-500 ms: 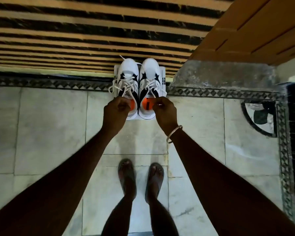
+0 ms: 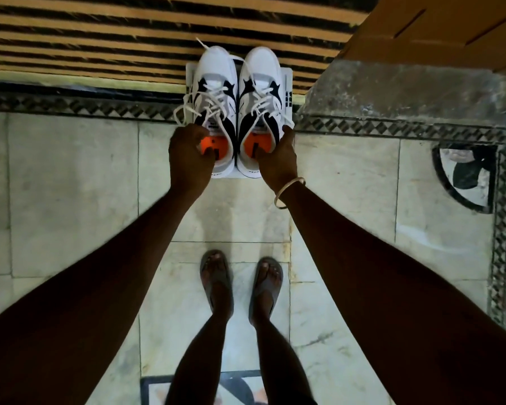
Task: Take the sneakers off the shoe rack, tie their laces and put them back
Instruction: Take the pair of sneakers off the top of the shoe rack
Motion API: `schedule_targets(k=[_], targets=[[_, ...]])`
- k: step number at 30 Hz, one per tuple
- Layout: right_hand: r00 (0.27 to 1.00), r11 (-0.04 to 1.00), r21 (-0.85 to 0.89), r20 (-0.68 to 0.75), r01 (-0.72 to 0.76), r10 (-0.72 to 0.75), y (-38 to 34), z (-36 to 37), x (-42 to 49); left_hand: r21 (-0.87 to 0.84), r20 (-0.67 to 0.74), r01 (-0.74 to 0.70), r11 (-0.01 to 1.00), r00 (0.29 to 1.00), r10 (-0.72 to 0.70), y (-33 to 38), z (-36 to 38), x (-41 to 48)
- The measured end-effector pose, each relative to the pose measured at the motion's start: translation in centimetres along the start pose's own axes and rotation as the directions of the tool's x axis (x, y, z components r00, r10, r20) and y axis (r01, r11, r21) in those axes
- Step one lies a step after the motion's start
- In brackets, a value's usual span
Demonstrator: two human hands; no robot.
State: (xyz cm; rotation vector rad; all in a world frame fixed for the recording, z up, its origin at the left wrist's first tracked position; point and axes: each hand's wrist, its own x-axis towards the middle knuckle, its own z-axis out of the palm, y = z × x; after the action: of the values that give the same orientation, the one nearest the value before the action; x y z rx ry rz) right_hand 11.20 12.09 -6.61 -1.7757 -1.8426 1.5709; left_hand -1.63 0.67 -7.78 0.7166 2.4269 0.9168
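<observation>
We stand on a pale marble floor [image 2: 70, 185] and look down at a pair of white sneakers with black panels, side by side, toes pointing to the far side. Our left hand [image 2: 187, 159] grips the collar of the left sneaker [image 2: 214, 71], with fingers curled into its opening over the orange insole. Our right hand [image 2: 279, 159] pinches the collar of the right sneaker [image 2: 262, 71], thumb inside on the orange insole and fingers along the outer side. A pale bangle [image 2: 289, 192] sits on that wrist.

The sneakers touch along their inner sides. A white shoe rack [image 2: 288, 80] shows as a flat edge around them, and we cannot tell whether the soles rest on it. Their toes reach over a slatted wooden surface [image 2: 100, 39] on the far side. A patterned tile border [image 2: 70, 105] runs left and right under the heels. A grey stone block [image 2: 392, 89] stands just right of the rack, and a wooden cabinet [image 2: 435, 27] stands beyond it. Marble tiles stretch wide to the left of our left hand and between the heels and our sandals [image 2: 216, 282] on the near side.

The white laces [image 2: 184, 109] hang loose, with one loop spilling left past the left sneaker's edge. The left tongue carries a small tag with dark print, too small to read. The black marks on the insoles are unreadable too.
</observation>
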Motion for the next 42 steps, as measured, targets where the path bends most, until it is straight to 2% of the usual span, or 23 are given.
schedule_targets(k=[2,3,7,10,13,18,25,30,33,39,42], targets=[[0.999,0.999,-0.021,0.023,-0.037,0.037,0.4,0.6,0.6,0.093,-0.03,0.069,0.993,0.997,-0.066,-1.0,0.6,0.2],[0.997,0.997,-0.03,0.034,-0.074,0.075,0.4,1.0,0.8,0.081,-0.03,0.131,0.988,0.991,-0.129,-1.0,0.7,0.3],[0.957,0.959,0.03,0.085,-0.282,0.278,0.4,1.9,1.5,-0.049,0.107,0.409,0.911,0.909,-0.403,-0.5,1.3,0.6],[0.948,0.944,0.091,0.056,-0.317,0.313,0.1,2.0,1.7,-0.193,0.177,0.514,0.836,0.856,-0.485,0.2,1.4,0.4],[0.954,0.95,0.096,-0.002,-0.298,0.299,0.4,1.8,0.6,-0.237,0.169,0.512,0.826,0.859,-0.484,0.6,1.0,-1.0],[0.974,0.967,0.119,-0.014,-0.224,0.228,2.3,1.4,-3.5,-0.251,0.119,0.472,0.845,0.882,-0.457,-0.5,0.3,-5.2],[0.981,0.977,0.095,-0.007,-0.193,0.194,7.1,1.0,-10.2,-0.181,0.09,0.463,0.868,0.887,-0.454,-2.2,0.0,-12.5],[0.977,0.974,0.08,0.012,-0.214,0.214,11.1,0.7,-14.3,-0.097,0.083,0.445,0.89,0.895,-0.439,-4.1,0.8,-17.7],[0.976,0.972,0.084,0.008,-0.218,0.218,13.6,0.9,-16.2,-0.117,0.114,0.48,0.869,0.876,-0.468,-6.0,1.9,-20.2],[0.961,0.961,0.049,-0.035,-0.272,0.274,18.8,3.3,-19.6,-0.11,0.129,0.427,0.897,0.901,-0.413,-9.8,2.9,-24.8],[0.963,0.961,0.088,-0.041,-0.262,0.266,19.8,4.3,-22.0,-0.096,0.139,0.421,0.902,0.903,-0.407,-11.3,2.0,-26.6]])
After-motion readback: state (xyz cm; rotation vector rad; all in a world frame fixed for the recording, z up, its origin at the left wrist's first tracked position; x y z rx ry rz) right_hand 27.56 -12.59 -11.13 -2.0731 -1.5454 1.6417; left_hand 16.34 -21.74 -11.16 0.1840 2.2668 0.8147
